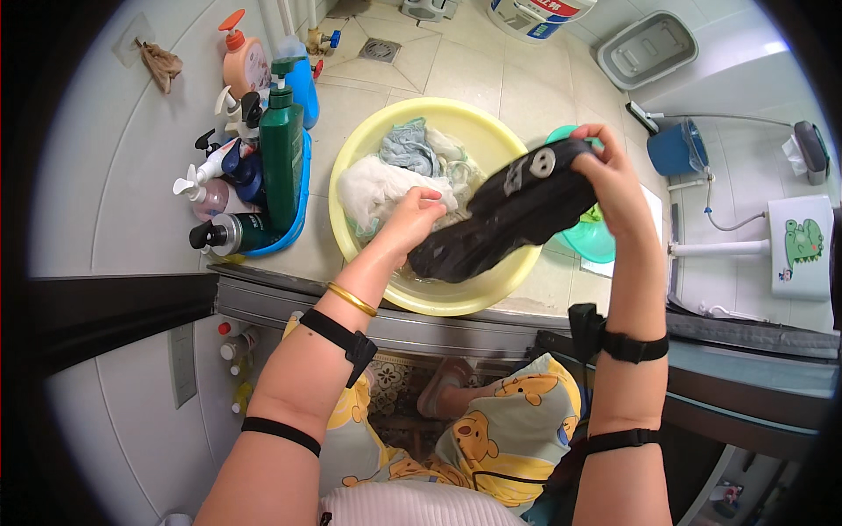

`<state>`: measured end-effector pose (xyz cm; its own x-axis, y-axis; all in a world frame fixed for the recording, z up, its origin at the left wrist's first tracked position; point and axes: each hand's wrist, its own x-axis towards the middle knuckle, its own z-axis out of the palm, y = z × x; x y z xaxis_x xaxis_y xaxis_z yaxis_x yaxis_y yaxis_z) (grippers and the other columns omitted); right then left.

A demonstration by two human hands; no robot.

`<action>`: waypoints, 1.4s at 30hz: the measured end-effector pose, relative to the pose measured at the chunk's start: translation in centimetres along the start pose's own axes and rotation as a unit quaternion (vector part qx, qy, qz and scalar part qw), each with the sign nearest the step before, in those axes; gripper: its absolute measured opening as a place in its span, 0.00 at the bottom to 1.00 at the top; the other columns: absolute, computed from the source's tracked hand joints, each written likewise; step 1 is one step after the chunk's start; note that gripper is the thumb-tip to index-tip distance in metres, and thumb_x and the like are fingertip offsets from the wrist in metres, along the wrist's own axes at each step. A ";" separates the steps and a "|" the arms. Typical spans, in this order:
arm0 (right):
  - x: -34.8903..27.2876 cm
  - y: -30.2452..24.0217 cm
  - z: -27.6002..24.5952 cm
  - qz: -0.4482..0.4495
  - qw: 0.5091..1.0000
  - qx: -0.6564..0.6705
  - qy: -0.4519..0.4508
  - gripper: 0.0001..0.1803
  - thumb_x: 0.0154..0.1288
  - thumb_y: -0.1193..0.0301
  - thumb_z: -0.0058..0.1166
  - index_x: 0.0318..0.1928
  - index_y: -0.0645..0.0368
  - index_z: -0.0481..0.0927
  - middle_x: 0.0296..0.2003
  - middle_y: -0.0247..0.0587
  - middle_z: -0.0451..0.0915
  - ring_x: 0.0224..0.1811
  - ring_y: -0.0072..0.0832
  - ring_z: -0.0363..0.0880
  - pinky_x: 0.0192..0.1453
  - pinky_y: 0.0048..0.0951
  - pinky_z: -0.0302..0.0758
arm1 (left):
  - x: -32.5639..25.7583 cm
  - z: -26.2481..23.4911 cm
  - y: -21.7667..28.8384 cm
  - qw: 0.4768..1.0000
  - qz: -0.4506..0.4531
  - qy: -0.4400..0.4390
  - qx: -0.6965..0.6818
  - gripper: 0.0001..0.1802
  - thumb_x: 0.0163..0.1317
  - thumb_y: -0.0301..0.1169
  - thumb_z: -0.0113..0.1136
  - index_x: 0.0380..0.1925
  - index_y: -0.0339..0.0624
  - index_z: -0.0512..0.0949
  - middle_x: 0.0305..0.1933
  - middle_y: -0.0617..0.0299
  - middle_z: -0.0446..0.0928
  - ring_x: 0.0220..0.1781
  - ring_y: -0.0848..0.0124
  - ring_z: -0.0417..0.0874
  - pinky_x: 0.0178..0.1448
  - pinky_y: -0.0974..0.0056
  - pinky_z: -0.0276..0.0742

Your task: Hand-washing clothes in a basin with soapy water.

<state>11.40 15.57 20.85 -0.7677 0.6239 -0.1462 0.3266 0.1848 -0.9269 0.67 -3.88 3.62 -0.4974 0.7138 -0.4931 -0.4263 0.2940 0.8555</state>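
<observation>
My right hand (pixel 614 180) is closed on the upper end of a wet-looking black garment (pixel 517 210) with a pale cartoon print. The garment hangs slantwise over the right side of a pale yellow basin (pixel 353 131). Beside its lower end is my left hand (pixel 414 221), fingers loosely stretched and apart, with no grip on the fabric visible. Just beyond that hand a bunched white cloth (pixel 377 186) lies in the basin, next to a grey-blue cloth (pixel 410 147). Water shows around the cloths; the garment hides part of the basin.
At left, a blue basket (pixel 303 188) holds several pump bottles, including a tall green bottle (pixel 281 158). A turquoise bowl (pixel 589 243) stands right of the yellow basin. A metal door track (pixel 474 331) runs in front. Farther right are a blue bin (pixel 677 149) and a grey tub (pixel 649 53).
</observation>
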 end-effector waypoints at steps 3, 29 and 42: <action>1.4 -2.3 -1.1 -0.045 0.999 -0.011 0.024 0.13 0.52 0.77 0.53 0.41 0.58 0.74 0.29 0.32 0.75 0.30 0.18 0.72 0.34 0.18 0.68 | 0.5 0.2 -1.1 0.997 0.038 0.001 0.070 0.21 0.57 0.31 0.54 0.51 0.38 0.66 0.50 0.51 0.72 0.51 0.62 0.74 0.55 0.62 0.69; 3.9 20.3 11.3 0.174 0.735 -0.544 -0.365 0.35 0.63 0.62 0.46 0.69 0.34 0.49 0.70 0.56 0.35 0.69 0.60 0.48 0.72 0.46 0.48 | -1.5 0.2 -1.0 0.892 0.115 0.002 0.438 0.17 0.56 0.38 0.56 0.42 0.39 0.71 0.45 0.50 0.75 0.48 0.55 0.78 0.52 0.54 0.72; 9.0 22.6 12.7 0.185 0.731 -0.538 -0.378 0.34 0.59 0.65 0.43 0.67 0.52 0.53 0.68 0.57 0.47 0.67 0.52 0.54 0.69 0.45 0.56 | -3.3 -0.9 -0.8 0.876 0.131 -0.036 0.464 0.16 0.58 0.38 0.57 0.40 0.38 0.71 0.40 0.49 0.76 0.42 0.51 0.78 0.45 0.53 0.72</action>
<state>4.87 15.73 -5.77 -0.4694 0.2605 -0.8436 0.5214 0.8529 -0.0267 1.96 -7.08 4.39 -0.4240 0.8620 -0.2778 0.5087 0.4804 0.7145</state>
